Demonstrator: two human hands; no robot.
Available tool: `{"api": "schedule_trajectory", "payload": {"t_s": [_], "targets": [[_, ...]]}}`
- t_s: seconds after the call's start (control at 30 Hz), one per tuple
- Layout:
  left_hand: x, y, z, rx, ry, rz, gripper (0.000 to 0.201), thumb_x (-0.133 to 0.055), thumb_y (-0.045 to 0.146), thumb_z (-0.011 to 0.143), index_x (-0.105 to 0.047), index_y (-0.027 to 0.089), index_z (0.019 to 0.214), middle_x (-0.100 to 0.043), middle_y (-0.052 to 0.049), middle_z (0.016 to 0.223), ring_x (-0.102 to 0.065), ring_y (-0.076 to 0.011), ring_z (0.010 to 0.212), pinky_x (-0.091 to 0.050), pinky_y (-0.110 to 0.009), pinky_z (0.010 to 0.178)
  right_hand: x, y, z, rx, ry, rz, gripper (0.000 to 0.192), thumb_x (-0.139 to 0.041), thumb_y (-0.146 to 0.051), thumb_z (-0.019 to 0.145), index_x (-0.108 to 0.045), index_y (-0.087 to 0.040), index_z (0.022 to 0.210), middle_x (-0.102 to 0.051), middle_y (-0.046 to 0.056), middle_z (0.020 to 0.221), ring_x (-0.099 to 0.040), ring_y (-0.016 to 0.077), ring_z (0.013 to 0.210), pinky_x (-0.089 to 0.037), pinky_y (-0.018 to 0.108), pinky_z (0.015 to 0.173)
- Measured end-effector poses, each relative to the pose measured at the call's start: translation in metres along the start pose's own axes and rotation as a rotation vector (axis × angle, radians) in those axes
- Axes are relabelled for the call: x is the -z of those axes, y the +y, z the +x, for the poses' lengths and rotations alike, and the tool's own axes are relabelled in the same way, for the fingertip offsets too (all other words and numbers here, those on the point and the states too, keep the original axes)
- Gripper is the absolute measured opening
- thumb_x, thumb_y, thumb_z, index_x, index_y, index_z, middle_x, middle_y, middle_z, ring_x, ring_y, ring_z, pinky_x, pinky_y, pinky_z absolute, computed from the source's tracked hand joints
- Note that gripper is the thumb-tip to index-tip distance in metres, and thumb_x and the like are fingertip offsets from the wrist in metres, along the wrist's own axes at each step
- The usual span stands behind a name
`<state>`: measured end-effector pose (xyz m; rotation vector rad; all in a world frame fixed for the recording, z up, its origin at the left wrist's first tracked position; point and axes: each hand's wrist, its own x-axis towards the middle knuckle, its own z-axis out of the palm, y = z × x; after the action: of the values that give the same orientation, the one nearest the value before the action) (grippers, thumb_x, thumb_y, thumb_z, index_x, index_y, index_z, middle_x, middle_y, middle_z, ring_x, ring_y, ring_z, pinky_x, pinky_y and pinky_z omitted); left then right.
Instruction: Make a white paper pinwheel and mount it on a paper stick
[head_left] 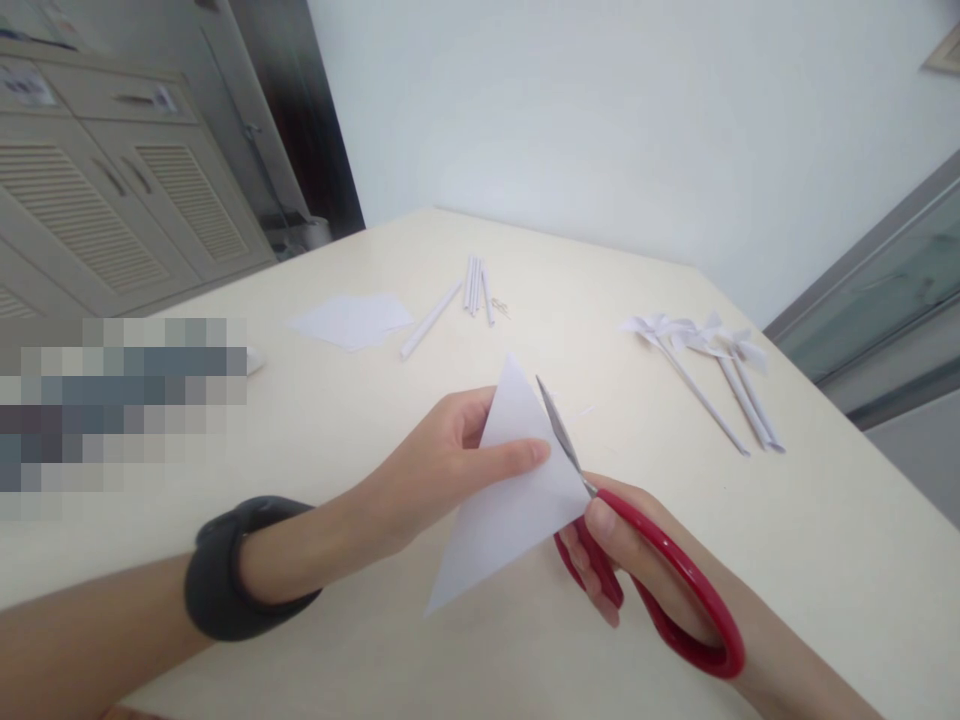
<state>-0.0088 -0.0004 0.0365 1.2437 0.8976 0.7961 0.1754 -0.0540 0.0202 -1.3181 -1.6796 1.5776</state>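
A triangular sheet of white paper (495,530), which looks folded, is held up over the table. My left hand (457,450) grips it, thumb across the front and the other fingers behind. In my right hand (622,530) is a pair of scissors with red handles (701,585), my thumb and fingers in the loops. The scissors' metal blades are at the paper's right edge, near its lower right corner; one blade shows alongside that edge, and the other is hidden. A black band sits on my left wrist.
White paper sheets (352,320) lie at the left back of the table (825,540). Several rolled paper sticks (474,285) lie beyond my hands, one apart (431,320), beside small fasteners (501,306). Paper pinwheels on sticks (697,350) are at the right. A pixelated patch covers the left.
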Motion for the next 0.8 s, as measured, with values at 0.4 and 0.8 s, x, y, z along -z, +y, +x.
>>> {"api": "schedule_trajectory", "payload": {"t_s": [0.4,0.8], "targets": [[0.0000,-0.0003,-0.0010,0.010,-0.030,-0.032,0.018,-0.069,0.023,0.070,-0.063,0.016,0.085,-0.072,-0.005,0.082,-0.065,-0.0188,0.067,-0.051,-0.026,0.056,0.0002,-0.0013,0.0018,0.005,0.032,0.016,0.043,-0.039,-0.058,0.087,-0.041,-0.020,0.066,-0.049,0.000,0.059,-0.049,0.0131,0.057,-0.039,0.023,0.050],[-0.0002,-0.0012,-0.0001,0.011,-0.038,-0.038,0.018,-0.069,0.023,0.070,-0.064,0.017,0.087,-0.072,-0.005,0.085,-0.067,-0.0201,0.070,-0.052,-0.028,0.058,0.0003,-0.0001,0.0005,0.004,0.022,0.005,0.047,-0.038,-0.058,0.088,-0.040,-0.020,0.061,-0.045,-0.002,0.052,-0.045,0.0109,0.050,-0.036,0.022,0.046]]}}
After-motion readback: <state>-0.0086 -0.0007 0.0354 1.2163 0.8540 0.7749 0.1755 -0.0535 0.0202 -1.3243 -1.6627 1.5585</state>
